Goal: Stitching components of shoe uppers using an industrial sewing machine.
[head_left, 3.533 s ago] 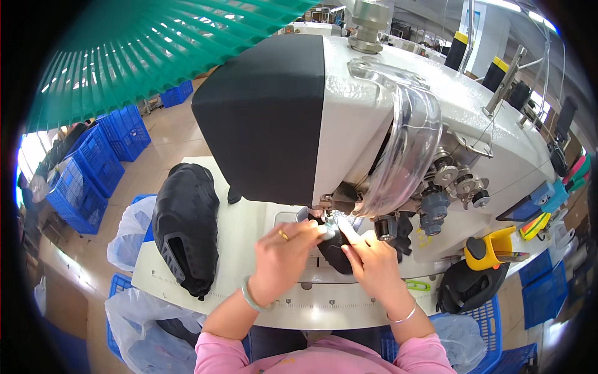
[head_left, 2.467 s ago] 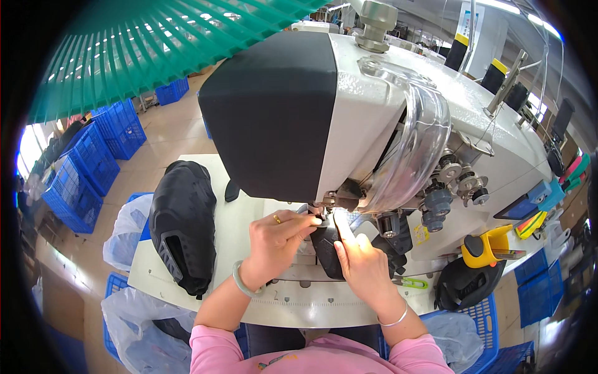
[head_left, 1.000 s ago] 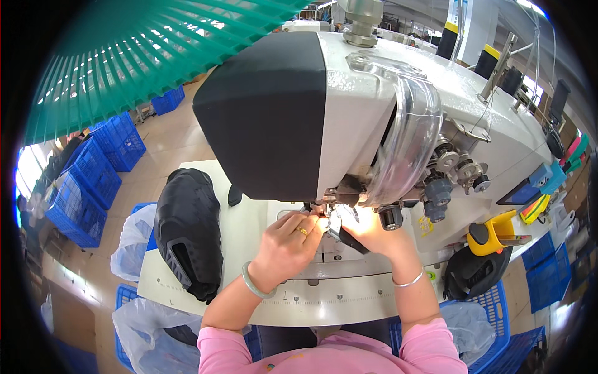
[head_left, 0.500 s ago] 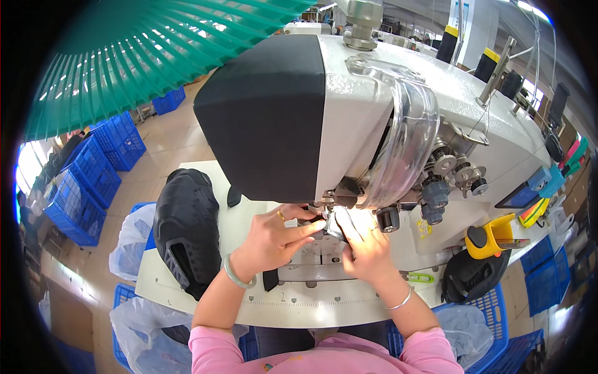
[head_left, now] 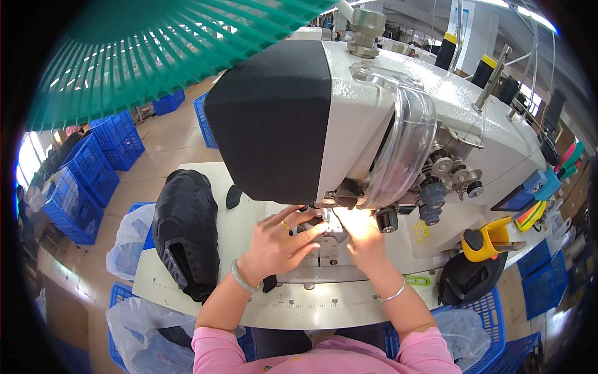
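A white sewing machine (head_left: 355, 100) with a black end cover stands over the white bed in front of me. My left hand (head_left: 277, 243) lies left of the lit needle area. Its fingers are stretched and apart, with the tips by the presser foot (head_left: 327, 213) and a dark edge of material partly hidden beneath them. From the right, my right hand (head_left: 367, 243) reaches to the same spot, its fingers washed out by the lamp's glare. Whether it grips anything does not show. Left of my hands lies a large black padded, moulded piece (head_left: 185, 234).
A green slatted cover (head_left: 156, 68) hangs at upper left. Small black pieces (head_left: 233, 196) lie on the table. To the right are green thread snips (head_left: 417, 280), a yellow holder (head_left: 489, 240) and another black moulded piece (head_left: 473, 277). Blue crates (head_left: 75, 206) stand on the floor.
The fingers of my left hand have spread flatter beside the needle. My right hand's fingers have moved further under the bright light. The grey-black piece between the hands shows less.
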Demonstrator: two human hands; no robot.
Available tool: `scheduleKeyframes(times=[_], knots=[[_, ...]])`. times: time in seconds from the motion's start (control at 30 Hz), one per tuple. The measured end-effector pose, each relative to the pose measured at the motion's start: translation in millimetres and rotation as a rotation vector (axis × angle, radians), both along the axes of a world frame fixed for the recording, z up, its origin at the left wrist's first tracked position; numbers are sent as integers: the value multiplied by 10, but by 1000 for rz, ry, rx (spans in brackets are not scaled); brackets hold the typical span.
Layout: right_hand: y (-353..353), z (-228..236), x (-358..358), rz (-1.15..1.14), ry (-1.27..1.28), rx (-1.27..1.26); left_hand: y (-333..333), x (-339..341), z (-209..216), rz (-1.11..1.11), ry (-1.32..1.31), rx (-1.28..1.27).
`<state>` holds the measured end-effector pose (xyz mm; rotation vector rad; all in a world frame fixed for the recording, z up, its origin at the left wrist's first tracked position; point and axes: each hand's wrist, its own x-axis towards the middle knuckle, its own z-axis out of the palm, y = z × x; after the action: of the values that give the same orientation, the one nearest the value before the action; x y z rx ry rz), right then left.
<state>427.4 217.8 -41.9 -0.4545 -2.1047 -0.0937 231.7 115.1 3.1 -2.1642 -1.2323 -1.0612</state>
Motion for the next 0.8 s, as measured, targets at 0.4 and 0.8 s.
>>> scheduleKeyframes(times=[0.4, 0.8], knots=[[178, -57, 92, -43, -66, -35, 395, -332, -269, -28, -904, -161], [212, -16, 93, -265, -95, -55, 739, -44, -131, -60, -1246, -698]])
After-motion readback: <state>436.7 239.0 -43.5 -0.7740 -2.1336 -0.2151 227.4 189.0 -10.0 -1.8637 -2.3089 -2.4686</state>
